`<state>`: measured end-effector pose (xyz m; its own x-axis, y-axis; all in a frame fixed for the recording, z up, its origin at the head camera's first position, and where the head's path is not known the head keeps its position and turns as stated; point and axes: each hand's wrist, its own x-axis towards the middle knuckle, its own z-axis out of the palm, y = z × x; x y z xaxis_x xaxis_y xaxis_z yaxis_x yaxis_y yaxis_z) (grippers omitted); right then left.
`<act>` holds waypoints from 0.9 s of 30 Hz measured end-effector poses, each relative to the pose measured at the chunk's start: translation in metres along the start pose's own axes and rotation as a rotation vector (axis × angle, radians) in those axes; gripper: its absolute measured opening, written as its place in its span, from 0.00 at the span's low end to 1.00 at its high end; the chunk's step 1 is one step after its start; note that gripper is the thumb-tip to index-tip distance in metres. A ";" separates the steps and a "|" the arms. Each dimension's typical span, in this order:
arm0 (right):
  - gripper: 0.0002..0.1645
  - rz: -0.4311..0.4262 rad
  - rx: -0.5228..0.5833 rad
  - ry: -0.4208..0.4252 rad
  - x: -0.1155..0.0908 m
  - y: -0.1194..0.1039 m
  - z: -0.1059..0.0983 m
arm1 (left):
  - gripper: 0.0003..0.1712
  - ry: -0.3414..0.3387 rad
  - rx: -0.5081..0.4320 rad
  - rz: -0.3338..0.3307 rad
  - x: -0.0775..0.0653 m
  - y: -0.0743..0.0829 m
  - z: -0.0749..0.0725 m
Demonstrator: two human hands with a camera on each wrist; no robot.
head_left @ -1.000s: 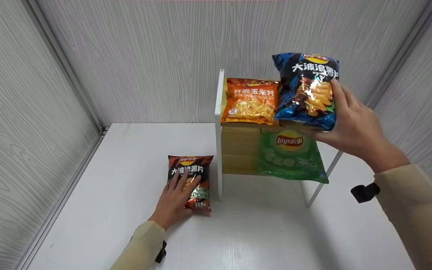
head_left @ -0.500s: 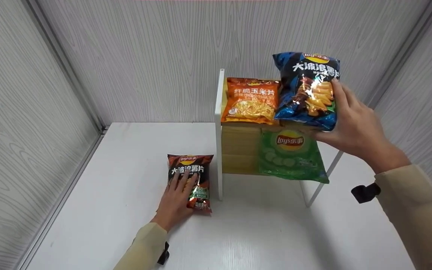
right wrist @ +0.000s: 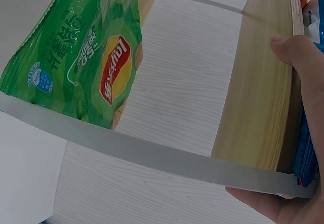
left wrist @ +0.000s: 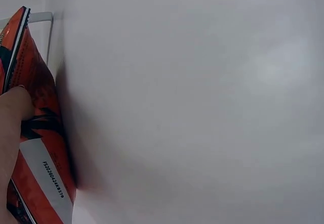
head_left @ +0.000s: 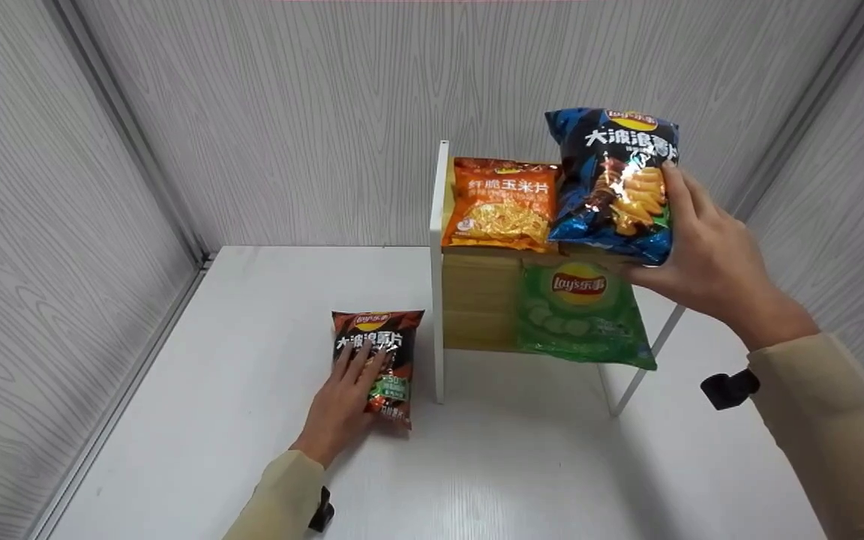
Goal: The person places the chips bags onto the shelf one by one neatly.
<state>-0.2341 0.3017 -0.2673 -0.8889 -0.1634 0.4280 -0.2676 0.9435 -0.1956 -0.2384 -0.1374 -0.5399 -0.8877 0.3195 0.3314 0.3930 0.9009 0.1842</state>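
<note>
On the white tabletop, left of the rack, my left hand (head_left: 342, 401) holds a red-and-black bag of potato chips (head_left: 396, 360), fingers spread over its front. The left wrist view shows my thumb (left wrist: 17, 105) pressing the bag's orange-red side, above a white date strip. My right hand (head_left: 713, 251) holds a blue-and-black bag of potato chips (head_left: 608, 187) by its right edge on the upper shelf. In the right wrist view the thumb lies at the edge of the wooden shelf board (right wrist: 255, 92). An orange bag of corn chips (head_left: 505, 206) stands directly left of the blue bag.
A green bag of potato chips (head_left: 582, 319) lies on the lower shelf, overhanging its front. The rack's white side panel (head_left: 439, 300) rises just right of the red-and-black bag. Grey wood-grain walls (head_left: 312, 150) enclose the white tabletop (head_left: 252, 330).
My left hand and the red-and-black bag have shifted slightly left, away from the rack's side panel. My right hand and the blue bag stay almost still.
</note>
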 end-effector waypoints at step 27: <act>0.73 -0.010 -0.010 0.013 0.000 0.001 0.000 | 0.52 0.143 -0.171 -0.059 -0.019 -0.004 -0.026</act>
<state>-0.2343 0.3021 -0.2678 -0.8815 -0.1691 0.4409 -0.2725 0.9447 -0.1826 -0.2166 -0.1554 -0.5227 -0.8722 0.2117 0.4409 0.3869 0.8502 0.3571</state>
